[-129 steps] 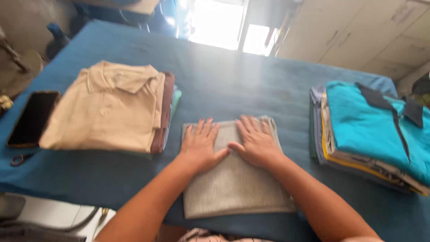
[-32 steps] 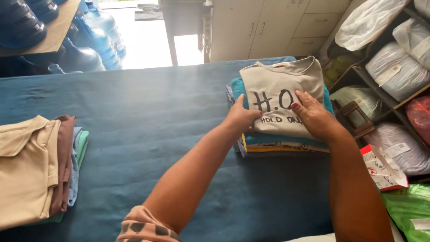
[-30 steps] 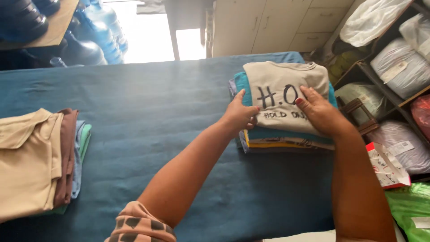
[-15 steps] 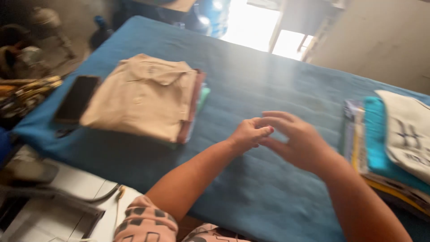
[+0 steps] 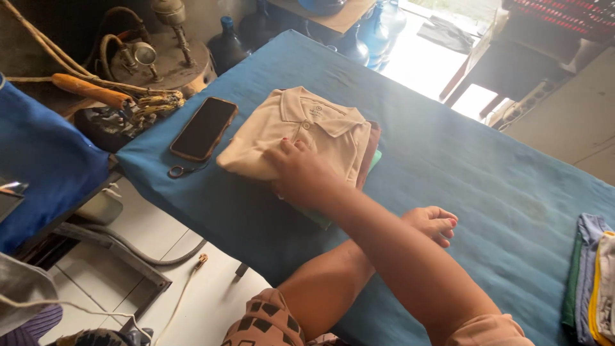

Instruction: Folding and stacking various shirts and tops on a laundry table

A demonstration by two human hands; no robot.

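Beige cotton, soft and smooth, lies under my right hand (image 5: 302, 174): a folded polo shirt (image 5: 301, 131) with a flat collar and a short buttoned placket. It tops a small stack at the left end of the table. Beneath it peek a brown garment's edge (image 5: 373, 138) and a strip of mint-green fabric (image 5: 375, 158). My right hand rests palm down on the near corner of the shirt, fingers spread flat on the cloth. I cannot tell whether the thumb hooks under the edge.

My right forearm crosses over my left. My left hand (image 5: 435, 224) lies on the bare table cover, fingers loosely curled, holding nothing, well apart from the stack.

The table (image 5: 487, 166) is draped in a blue, slightly fuzzy cloth with faint worn patches. Just left of the shirt lies a dark, glossy smartphone (image 5: 204, 128), a rounded rectangle lying face up, and near its lower corner sit small metal thread snips (image 5: 179, 171). At the far right edge is another pile of folded clothes (image 5: 592, 282), its layered edges green, grey-blue and yellow.
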